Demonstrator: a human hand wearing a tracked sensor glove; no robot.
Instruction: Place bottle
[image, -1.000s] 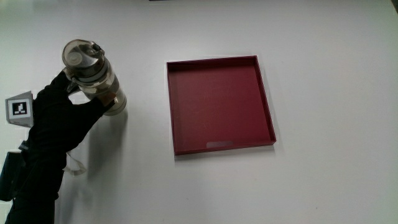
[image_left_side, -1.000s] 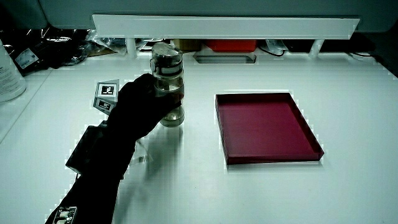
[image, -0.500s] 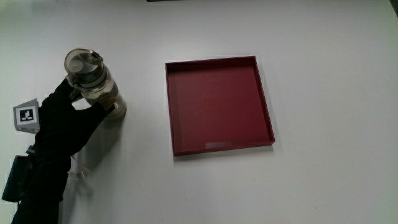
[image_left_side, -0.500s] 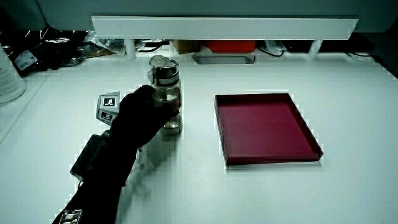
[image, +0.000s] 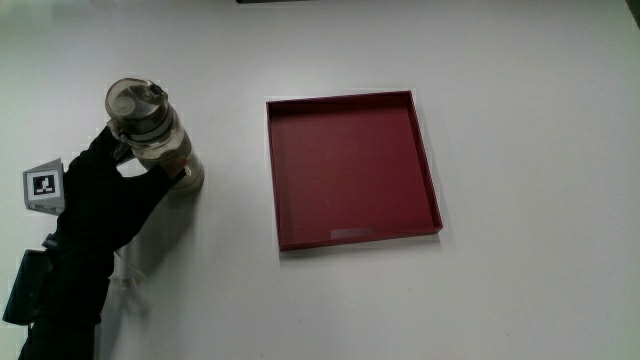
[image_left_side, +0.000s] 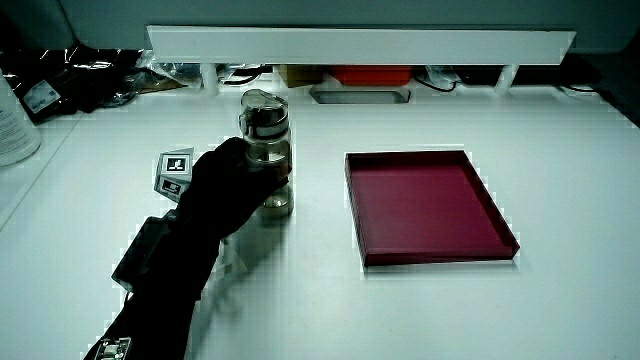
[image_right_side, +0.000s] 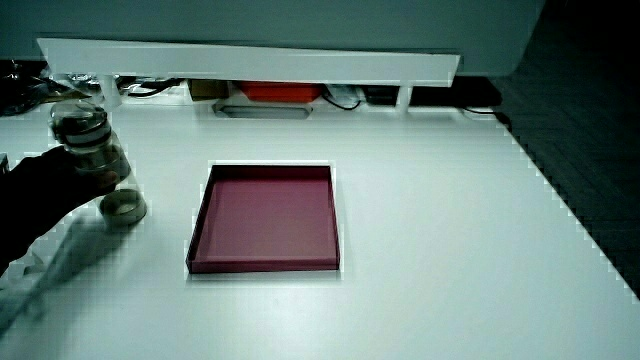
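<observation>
Main view shows your hand (image: 105, 195), its grip clenched around the bottle (image: 150, 135), which stands on the tabletop (image: 520, 260) beside the red tray (image: 350, 165). Feel the base sit flat, then loosen gently and withdraw toward yourself.

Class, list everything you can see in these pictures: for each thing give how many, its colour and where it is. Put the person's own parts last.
Bottle: one, clear with a grey cap, standing on the table beside the tray, held by the hand.
Tray: one, dark red, square and shallow, nothing in it, lying flat on the table.
Table: one, white, under everything.
Partition: one, white, low, along the table's edge farthest from the person, seen in both side views.
Patterned cube: one, white with a black mark, on the back of the hand.
Hand: one, in a black glove, beside the tray, fingers wrapped around the bottle.
</observation>
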